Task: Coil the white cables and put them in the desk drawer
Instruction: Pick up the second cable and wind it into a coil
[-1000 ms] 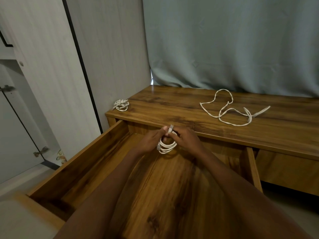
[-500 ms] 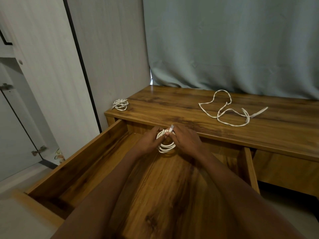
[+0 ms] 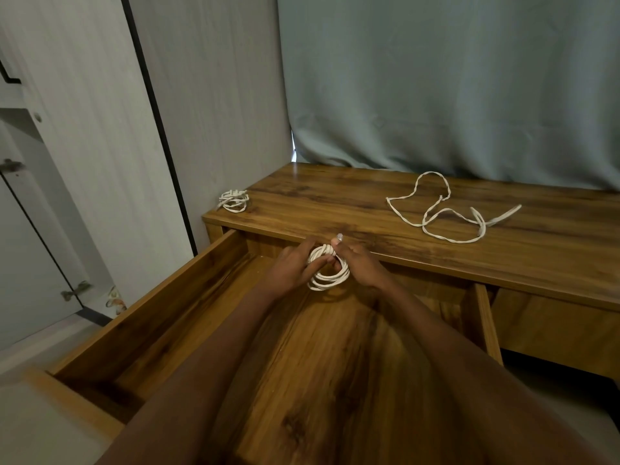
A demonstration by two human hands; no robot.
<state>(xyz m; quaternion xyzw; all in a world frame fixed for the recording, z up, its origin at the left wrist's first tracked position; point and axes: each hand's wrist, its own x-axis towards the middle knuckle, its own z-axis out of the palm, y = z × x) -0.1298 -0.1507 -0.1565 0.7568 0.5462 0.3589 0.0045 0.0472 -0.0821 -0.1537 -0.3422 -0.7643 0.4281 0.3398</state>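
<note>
wood-grain drawer [image 3: 188,317], round white coil [image 3: 330,275]

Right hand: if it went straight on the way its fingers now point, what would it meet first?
The right hand, gripping the coiled cable, points away from the person toward the desk. It would probably meet the desktop's front edge just beyond its fingertips, though depth is hard to judge.

Dim, even indoor light; a bright sliver shows at the curtain [image 3: 453,78] edge, centre frame. Soft sheen on the bench [image 3: 419,256]. Wide-angle bending at the edges; forearms at the bottom blur.
</note>
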